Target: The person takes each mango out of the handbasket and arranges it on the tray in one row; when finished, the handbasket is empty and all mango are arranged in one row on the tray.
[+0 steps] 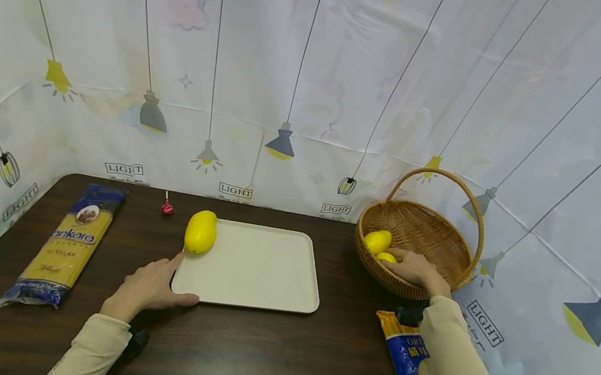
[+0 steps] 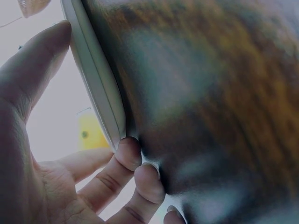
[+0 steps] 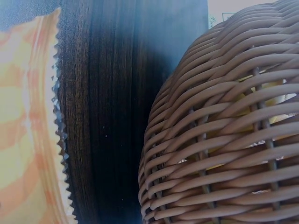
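My left hand [image 1: 153,285] is at the near left corner of a cream rectangular tray [image 1: 261,271]. Its thumb lies along the front edge and its spread fingers touch the left edge, as the left wrist view also shows. A yellow mango [image 1: 200,232] rests at the tray's far left corner. Inside a wicker basket [image 1: 431,230], my right hand [image 1: 414,269] has its thumb and fingers around a small yellow fruit [image 1: 385,257], partly hidden by them. Another yellow fruit [image 1: 378,241] lies just behind it. The right wrist view shows the basket's woven side [image 3: 224,140], not the fingers.
A yellow and blue pasta pack [image 1: 65,245] lies at the left. Behind the tray is a red lollipop [image 1: 167,208]. A blue and orange bag [image 1: 408,366] lies under the right forearm, in front of the basket. A printed curtain [image 1: 302,86] hangs behind the table.
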